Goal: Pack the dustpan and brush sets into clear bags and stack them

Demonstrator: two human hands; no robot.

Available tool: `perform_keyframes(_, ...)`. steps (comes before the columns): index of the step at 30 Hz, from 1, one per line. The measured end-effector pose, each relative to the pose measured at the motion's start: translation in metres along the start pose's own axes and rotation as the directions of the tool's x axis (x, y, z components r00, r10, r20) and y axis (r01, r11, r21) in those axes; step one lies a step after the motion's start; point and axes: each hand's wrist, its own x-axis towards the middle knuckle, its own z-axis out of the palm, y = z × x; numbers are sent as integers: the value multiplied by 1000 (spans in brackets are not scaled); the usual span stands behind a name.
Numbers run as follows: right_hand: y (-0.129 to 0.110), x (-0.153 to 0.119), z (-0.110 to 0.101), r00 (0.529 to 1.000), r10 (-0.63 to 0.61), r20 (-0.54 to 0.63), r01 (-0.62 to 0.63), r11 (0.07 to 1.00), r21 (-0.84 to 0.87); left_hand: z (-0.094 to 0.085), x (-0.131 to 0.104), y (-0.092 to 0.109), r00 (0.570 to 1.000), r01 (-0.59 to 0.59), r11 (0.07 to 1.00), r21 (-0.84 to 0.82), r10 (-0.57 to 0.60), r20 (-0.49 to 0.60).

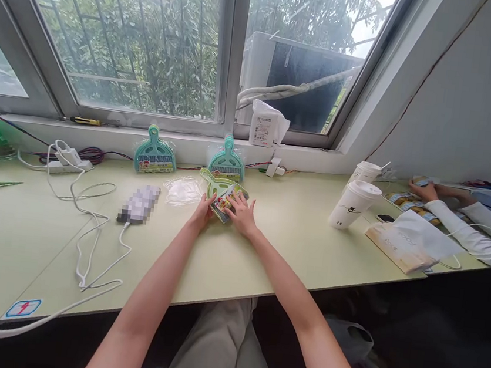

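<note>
Green dustpan set (222, 193), handle up-left

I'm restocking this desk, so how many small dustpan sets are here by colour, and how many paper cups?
Teal dustpan sets: 2, one and another, both propped against the wall under the window.
Yellow-green dustpan sets: 1, between the left hand and right hand.
White paper cups: 2, near and far.
Total: 5

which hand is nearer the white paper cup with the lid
Right. The right hand rests on the green dustpan pack, on the side toward the lidded paper cup, bare desk between them. The left hand is at the pack's far side, farther away.
</note>
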Motion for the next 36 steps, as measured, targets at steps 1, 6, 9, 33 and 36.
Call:
perform_keyframes(1, -3, -4, 2, 999, -9, 50, 11, 999, -35, -1, 1, 0, 1000, -11, 1000, -3, 11, -3)
perform_keyframes(6, -4, -12, 2, 989, 38, 142, -27, 997, -77, -8, 6, -3, 998, -58, 997, 51, 58, -13)
perform_keyframes(9, -7, -12, 0, 993, 49, 109, -39, 995, -96, -9, 7, -5, 998, -68, 995, 66, 68, 5)
perform_keyframes(33, 14, -1, -8, 877, 420, 235, -259, 2, 966, -6, 7, 10, 986, -150, 916, 372, 168, -17)
perform_keyframes(36, 17, -2, -11, 872, 437, 221, -263, 37, 964, -22, 12, 16, 853, -177, 628, 758, 481, -200)
